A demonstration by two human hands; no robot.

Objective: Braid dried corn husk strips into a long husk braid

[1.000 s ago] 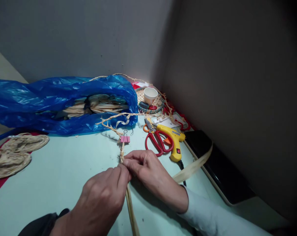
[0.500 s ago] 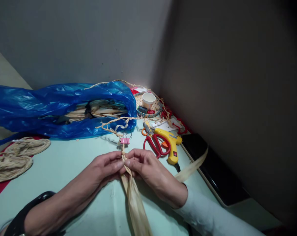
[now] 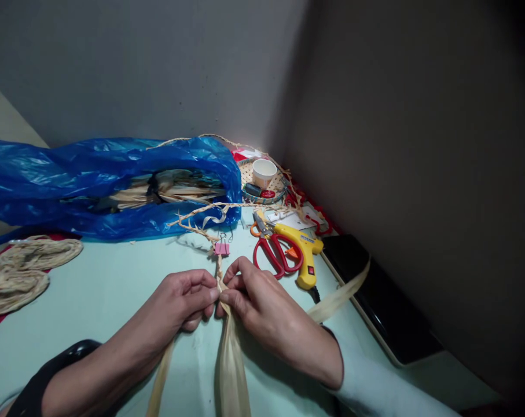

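Note:
Both my hands meet at a thin braid (image 3: 220, 267) of pale dried leaf strips, just below a pink binder clip (image 3: 221, 249) fastened on it. My left hand (image 3: 186, 298) pinches the braid from the left, and one narrow strip (image 3: 161, 379) trails from under it toward me. From the right, my right hand (image 3: 256, 304) grips the braid with thumb and fingers. A broad pale strip (image 3: 232, 370) hangs down between the hands. Another strip (image 3: 340, 298) runs out to the right from behind my right wrist.
Red-handled scissors (image 3: 279, 258) lie beside a yellow glue gun (image 3: 307, 255). A black flat device (image 3: 388, 301) borders the right side. Behind are a blue plastic bag (image 3: 71, 174) of dried leaves and a woven tray holding a paper cup (image 3: 264, 172). Woven soles (image 3: 17, 292) lie left.
One strip has swung from the middle to the left, under my left hand. The broad strip now hangs straighter down. My right hand's fingers have lifted slightly.

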